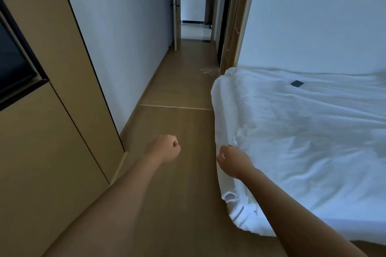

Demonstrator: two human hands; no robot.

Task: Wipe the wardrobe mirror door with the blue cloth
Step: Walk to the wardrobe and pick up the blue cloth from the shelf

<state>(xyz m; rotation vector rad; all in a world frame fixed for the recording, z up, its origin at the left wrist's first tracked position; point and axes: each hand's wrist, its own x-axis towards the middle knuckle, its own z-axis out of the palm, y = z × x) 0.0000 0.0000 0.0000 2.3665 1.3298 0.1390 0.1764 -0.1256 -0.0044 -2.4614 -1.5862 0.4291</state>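
Two hands out in front, neither carrying anything: my left hand (167, 148) is curled into a fist over the wooden floor (179, 89), my right hand (231, 160) loosely curled, fingers relaxed, at the corner of the bed (292, 131). No blue cloth in view, and no mirror door that I can identify; only tan wardrobe panels (52, 110) to my left. Judgement: step in hand is finding the cloth. Best to scan the room and the open doorway (195, 16) before approaching the wardrobe. No containers visible. Small dark flat object (297, 83) lies on the bedsheet; unidentifiable.
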